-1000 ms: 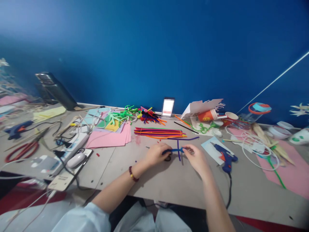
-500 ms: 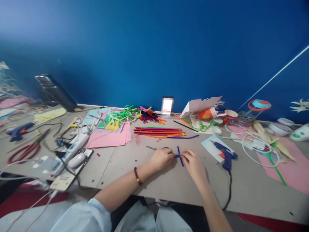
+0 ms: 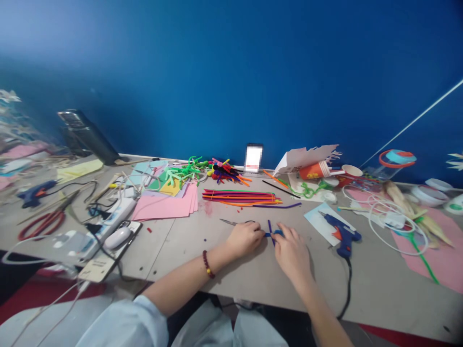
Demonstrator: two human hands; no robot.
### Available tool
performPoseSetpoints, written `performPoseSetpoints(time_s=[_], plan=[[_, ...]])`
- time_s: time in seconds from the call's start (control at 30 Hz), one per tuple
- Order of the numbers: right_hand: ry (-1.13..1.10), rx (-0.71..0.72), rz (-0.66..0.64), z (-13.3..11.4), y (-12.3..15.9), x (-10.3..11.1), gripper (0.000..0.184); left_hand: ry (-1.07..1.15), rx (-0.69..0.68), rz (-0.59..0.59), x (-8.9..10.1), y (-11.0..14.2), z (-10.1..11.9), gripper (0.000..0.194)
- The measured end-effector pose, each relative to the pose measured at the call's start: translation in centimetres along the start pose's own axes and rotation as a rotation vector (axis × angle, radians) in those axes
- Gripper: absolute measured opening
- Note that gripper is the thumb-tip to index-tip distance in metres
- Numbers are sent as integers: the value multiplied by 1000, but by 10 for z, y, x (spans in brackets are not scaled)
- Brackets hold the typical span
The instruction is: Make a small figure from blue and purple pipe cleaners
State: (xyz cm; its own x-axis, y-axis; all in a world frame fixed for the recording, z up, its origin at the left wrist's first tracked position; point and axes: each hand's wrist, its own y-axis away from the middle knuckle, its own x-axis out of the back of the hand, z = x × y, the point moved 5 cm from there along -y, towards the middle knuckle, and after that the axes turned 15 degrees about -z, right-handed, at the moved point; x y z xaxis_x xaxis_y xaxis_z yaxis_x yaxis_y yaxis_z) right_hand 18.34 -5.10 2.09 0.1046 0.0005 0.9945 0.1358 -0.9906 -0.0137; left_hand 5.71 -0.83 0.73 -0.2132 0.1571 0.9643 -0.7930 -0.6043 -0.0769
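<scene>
My left hand (image 3: 247,238) is closed on one end of a blue pipe cleaner (image 3: 268,235), low over the table. A purple pipe cleaner (image 3: 269,225) crosses the blue one between my hands. My right hand (image 3: 291,243) has its fingers bent over the crossing from the right, closed on the blue piece and hiding part of both. Behind my left hand lies a pair of scissors (image 3: 227,221), its blades pointing left and its handle partly covered. Beyond my hands rests a bundle of coloured pipe cleaners (image 3: 240,196).
A blue glue gun (image 3: 343,236) lies at right by a light blue card (image 3: 318,217). Left are pink paper sheets (image 3: 162,207), a power strip (image 3: 112,226), a white mouse (image 3: 117,237) and red-handled scissors (image 3: 43,224). A phone (image 3: 253,159) stands at the wall.
My right hand's fingers have shifted forward over the crossing, covering more of the purple pipe cleaner's near end. My left hand keeps its hold. The view has turned slightly.
</scene>
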Motion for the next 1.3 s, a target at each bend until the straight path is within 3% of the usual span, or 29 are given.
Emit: performPoseSetpoints(time_s=[0.53, 0.7, 0.87, 1.0, 1.13, 1.2, 1.3], plan=[[-12, 14, -60, 5, -1, -7, 36, -28, 48, -36, 1, -1, 2, 17], [-301, 43, -12, 21, -1, -11, 40, -22, 58, -42, 0, -4, 1, 17], [-675, -65, 23, 48, -1, -15, 48, 109, 83, 103, 4, -1, -5, 20], [-755, -36, -15, 48, -5, -13, 41, 397, 85, 217, 13, 4, -8, 21], [-945, 10, 35, 42, -12, -1, 37, 860, 136, 289, 18, 6, -17, 21], [-979, 24, 48, 37, -16, 10, 38, 1219, 199, 253, 11, 4, -23, 27], [-993, 45, 134, 27, -21, 34, 37, 1782, 176, 54, 0, 0, -20, 31]])
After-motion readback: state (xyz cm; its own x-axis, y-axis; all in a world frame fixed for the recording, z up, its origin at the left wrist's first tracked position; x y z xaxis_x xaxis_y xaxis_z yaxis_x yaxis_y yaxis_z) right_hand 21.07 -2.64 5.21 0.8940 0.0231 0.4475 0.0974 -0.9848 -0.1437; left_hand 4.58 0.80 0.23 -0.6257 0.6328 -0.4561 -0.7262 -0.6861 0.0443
